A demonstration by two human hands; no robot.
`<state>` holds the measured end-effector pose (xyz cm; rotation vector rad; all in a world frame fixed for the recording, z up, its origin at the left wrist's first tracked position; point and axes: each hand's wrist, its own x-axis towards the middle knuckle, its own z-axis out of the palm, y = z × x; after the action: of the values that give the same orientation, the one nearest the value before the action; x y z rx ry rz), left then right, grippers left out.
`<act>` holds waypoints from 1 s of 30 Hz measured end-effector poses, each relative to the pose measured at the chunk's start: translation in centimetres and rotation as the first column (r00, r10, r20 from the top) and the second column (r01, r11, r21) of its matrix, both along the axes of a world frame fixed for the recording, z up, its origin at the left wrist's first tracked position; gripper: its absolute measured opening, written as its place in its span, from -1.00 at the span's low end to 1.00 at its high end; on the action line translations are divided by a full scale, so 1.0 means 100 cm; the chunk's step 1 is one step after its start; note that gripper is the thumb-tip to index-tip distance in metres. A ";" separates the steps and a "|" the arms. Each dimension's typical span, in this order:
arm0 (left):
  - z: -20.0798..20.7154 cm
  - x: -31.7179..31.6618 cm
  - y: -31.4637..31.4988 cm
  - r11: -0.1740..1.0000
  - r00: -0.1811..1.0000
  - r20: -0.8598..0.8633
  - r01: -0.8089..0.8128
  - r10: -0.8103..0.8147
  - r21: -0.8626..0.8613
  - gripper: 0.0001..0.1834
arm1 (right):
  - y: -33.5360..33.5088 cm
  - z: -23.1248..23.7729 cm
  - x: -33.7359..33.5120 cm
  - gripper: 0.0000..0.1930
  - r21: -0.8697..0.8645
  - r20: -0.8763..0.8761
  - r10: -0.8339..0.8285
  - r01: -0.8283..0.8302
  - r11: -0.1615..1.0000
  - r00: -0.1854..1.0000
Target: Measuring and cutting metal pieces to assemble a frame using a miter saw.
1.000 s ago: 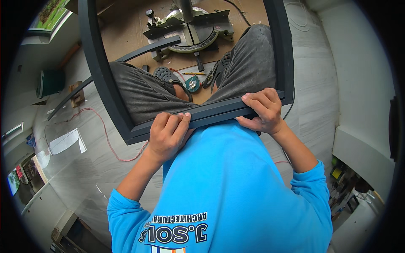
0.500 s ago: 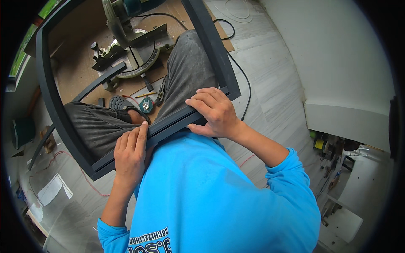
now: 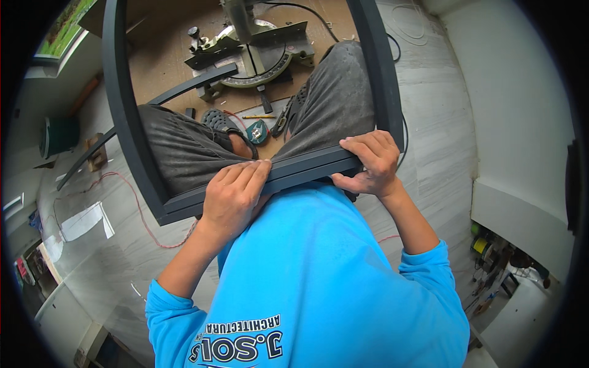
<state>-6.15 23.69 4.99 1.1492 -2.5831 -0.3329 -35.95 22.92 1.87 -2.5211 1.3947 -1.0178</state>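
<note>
A large dark grey rectangular frame [image 3: 307, 170] lies across my lap, its near bar close against my blue shirt. Around that bar, left of its middle, my left hand [image 3: 232, 193] is closed with the fingers on top. My right hand [image 3: 373, 162] grips the same bar close to the right corner, thumb on the near side and fingers over the top. A groove runs along the bar between the two hands. The frame's side bars reach away past my knees, and its far end is out of view.
Beyond my legs a miter saw [image 3: 257, 61] stands on brown cardboard, a dark strip [image 3: 196, 81] lying on its base. A green tape measure [image 3: 257, 131] and a pencil [image 3: 259, 116] lie between my feet. A pink cord [image 3: 138, 202] runs along the floor at left; a white wall rises at right.
The frame has turned slightly, so its near bar now lies more level in view. Both hands keep their hold on it. The whole scene has shifted to the right as my head moved.
</note>
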 end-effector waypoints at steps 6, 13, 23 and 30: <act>-0.004 0.029 0.020 0.976 0.980 -0.088 -0.186 0.177 -0.116 -0.50 | 0.011 0.009 0.003 -0.52 0.038 -0.077 -0.048 0.051 0.998 0.996; -0.009 0.032 0.025 0.957 0.966 -0.135 -0.240 0.219 -0.163 -0.55 | 0.003 -0.001 -0.006 -0.54 0.034 0.009 0.013 -0.013 0.999 1.000; 0.042 0.093 0.005 0.964 0.923 -0.295 -0.266 0.247 -0.025 -0.36 | -0.002 0.048 -0.039 -0.44 0.233 -0.041 0.043 -0.033 0.972 0.998; -0.095 0.313 -0.037 0.467 0.068 -0.638 -0.741 0.767 0.483 -0.85 | -0.027 0.069 0.003 -0.69 0.442 0.111 0.078 -0.120 0.889 0.991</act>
<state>25.17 20.04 -4.49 1.6612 -0.9008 -0.4719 -35.61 20.21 8.81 -2.1530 1.2815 -0.6829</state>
